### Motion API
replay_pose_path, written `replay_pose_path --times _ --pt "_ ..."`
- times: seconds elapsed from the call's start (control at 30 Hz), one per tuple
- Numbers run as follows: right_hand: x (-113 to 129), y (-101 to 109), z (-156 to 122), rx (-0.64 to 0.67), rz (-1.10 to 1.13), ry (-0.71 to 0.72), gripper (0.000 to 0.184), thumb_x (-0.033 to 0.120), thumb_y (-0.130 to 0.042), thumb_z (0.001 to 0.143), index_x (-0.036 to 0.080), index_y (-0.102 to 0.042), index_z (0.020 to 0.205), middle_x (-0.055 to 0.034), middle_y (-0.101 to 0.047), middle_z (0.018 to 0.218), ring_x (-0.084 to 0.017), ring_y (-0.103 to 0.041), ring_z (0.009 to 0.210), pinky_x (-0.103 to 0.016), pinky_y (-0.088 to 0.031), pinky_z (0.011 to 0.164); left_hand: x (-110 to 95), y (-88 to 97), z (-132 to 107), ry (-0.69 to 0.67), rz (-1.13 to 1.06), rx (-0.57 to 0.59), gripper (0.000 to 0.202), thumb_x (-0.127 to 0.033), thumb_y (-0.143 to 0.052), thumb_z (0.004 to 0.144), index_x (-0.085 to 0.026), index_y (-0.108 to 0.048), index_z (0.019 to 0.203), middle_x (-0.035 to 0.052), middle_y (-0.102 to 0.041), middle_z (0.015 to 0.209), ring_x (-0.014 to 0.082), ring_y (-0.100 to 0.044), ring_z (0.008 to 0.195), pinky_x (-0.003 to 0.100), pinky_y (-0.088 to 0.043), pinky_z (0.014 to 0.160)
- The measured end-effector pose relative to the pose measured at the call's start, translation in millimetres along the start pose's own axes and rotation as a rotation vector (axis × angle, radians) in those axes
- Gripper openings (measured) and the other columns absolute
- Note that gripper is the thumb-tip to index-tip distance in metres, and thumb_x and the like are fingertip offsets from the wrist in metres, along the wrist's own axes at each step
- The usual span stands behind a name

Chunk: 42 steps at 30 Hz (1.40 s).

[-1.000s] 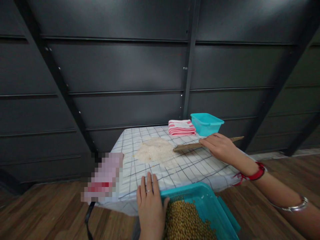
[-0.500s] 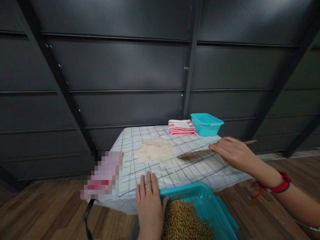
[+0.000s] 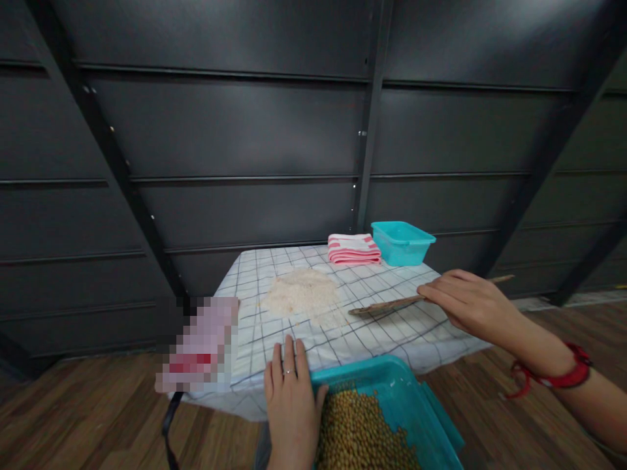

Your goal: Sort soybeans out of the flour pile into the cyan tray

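The right hand (image 3: 463, 299) grips a thin brown strip (image 3: 392, 305) near pale grains (image 3: 304, 294) on a checked cloth (image 3: 382, 343)

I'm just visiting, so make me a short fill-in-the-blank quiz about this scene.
1. The right hand grips a thin brown strip, and the cord bracelet on that wrist is coloured ____.
2. The left hand wears a ____ on one finger.
3. The folded towel has white and ____ stripes.
4. In the picture, the pale heap lies to the ____ of the strip.

Missing words: red; ring; pink; left.
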State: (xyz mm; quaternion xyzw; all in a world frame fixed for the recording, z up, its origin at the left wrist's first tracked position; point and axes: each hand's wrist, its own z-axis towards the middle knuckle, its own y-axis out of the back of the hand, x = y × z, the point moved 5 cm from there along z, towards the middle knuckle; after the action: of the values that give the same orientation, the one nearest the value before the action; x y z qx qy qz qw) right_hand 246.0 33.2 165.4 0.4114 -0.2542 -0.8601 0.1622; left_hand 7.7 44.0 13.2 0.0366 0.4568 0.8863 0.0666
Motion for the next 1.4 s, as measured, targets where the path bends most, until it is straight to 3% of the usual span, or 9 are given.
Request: replay_pose_path --times 0.47,0.67,1.03,1.4 --pt "7.1 5.5 -1.6 -0.041 0.088 -0.038 0.036 0.0 -0.036 0.077 0.02 -0.05 0.104 -0.0023 -0.064 0.074 -0.014 -0.058 0.067 -0.03 -0.045 0.067 1.6 -0.5 1.1 0.021 -0.029 0.015 0.055 -0.026 -0.053 0.071 -0.012 -0.044 0.123 0.0147 -0.047 0.13 0.0313 -0.039 0.119 0.048 -0.037 0.093" --pt "6.0 -1.8 -2.9 -0.005 0.065 -0.022 0.031 0.0 -0.036 0.078 0.018 -0.051 0.098 -0.0032 -0.064 0.073 -0.014 -0.058 0.067 -0.029 -0.045 0.066 1.3 0.0 0.9 0.014 -0.031 0.012 0.054 -0.028 -0.052 0.071 -0.011 -0.045 0.122 0.0149 -0.048 0.128 0.031 -0.04 0.119 0.047 -0.037 0.093" --pt "8.8 10.4 -2.4 -0.033 0.119 -0.03 0.035 0.0 -0.036 0.077 0.02 -0.05 0.102 -0.002 -0.064 0.072 -0.014 -0.058 0.066 -0.029 -0.045 0.063 2.3 -3.3 -0.4 0.003 -0.037 0.011 0.055 -0.026 -0.052 0.071 -0.012 -0.043 0.123 0.0162 -0.046 0.13 0.0319 -0.039 0.12 0.049 -0.036 0.094" --pt "5.8 5.7 -3.8 -0.031 0.069 -0.045 0.033 -0.002 -0.036 0.076 0.019 -0.05 0.097 -0.0025 -0.064 0.071 -0.015 -0.058 0.065 -0.029 -0.046 0.063 1.1 0.9 1.9 0.026 -0.031 0.016 0.053 -0.026 -0.052 0.071 -0.011 -0.045 0.121 0.0156 -0.049 0.128 0.0316 -0.04 0.118 0.048 -0.038 0.092"
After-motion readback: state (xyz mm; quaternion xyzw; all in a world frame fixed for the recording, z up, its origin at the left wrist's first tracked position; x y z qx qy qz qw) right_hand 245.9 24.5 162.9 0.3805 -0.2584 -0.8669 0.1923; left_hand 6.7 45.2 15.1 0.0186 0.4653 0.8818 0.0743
